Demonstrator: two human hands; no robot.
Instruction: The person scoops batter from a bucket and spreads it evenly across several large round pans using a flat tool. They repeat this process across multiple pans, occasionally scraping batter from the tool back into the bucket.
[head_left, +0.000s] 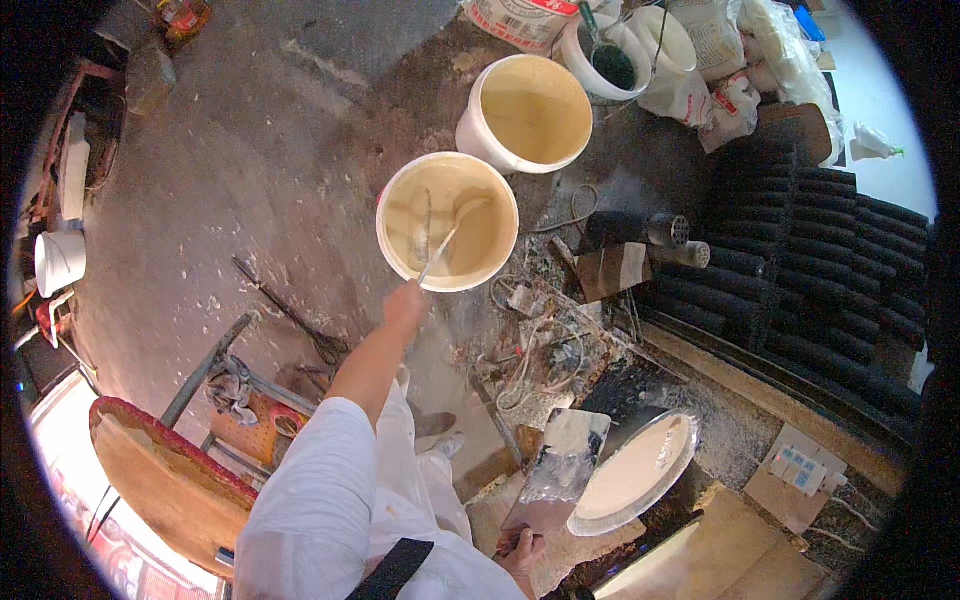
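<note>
My left hand (403, 307) grips the handle of a long ladle (442, 251) that reaches into a white plastic bucket (385, 247). Pale, cream-coloured liquid batter (476, 259) fills part of this bucket, and the ladle's far end dips into it. Down at my right side, my right hand (525, 553) is closed around the lower end of a wide, flat rectangular paddle (553, 465) smeared with pale paste. Just right of the paddle stands a round basin (679, 480) of smooth pale batter (637, 476).
A second bucket (471, 124) touches the first, with a dark green scoop (592, 26) in another bucket (577, 64) beyond. Cords (536, 360) tangle on the floor. Dark stacked rolls (832, 247) and a power strip (799, 469) lie right; a metal-framed chair (247, 401) stands left.
</note>
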